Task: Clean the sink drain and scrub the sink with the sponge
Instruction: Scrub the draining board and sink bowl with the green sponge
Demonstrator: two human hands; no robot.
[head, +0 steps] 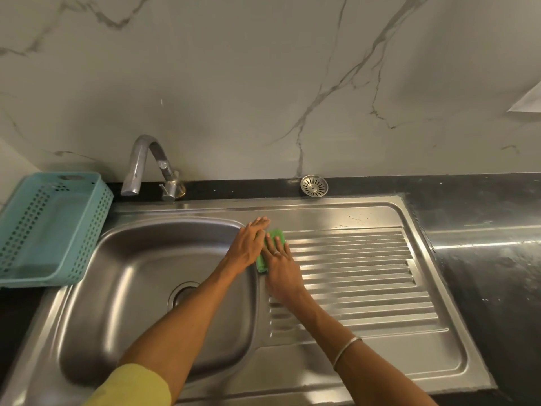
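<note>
A green sponge (277,236) lies on the ridge between the steel basin and the ribbed drainboard (360,276). My right hand (281,268) lies flat on top of it with straight fingers, pressing it down. My left hand (248,244) rests beside it on the sink's rim (205,210), fingers straight, touching the sponge's left edge. The drain hole (183,293) in the basin floor is open, partly hidden by my left forearm. The round metal drain strainer (313,186) sits on the black counter behind the sink.
A curved steel tap (146,168) stands at the back left of the basin. A teal perforated basket (49,230) sits on the counter at the left. Black countertop (483,244) runs to the right, with a marble wall behind.
</note>
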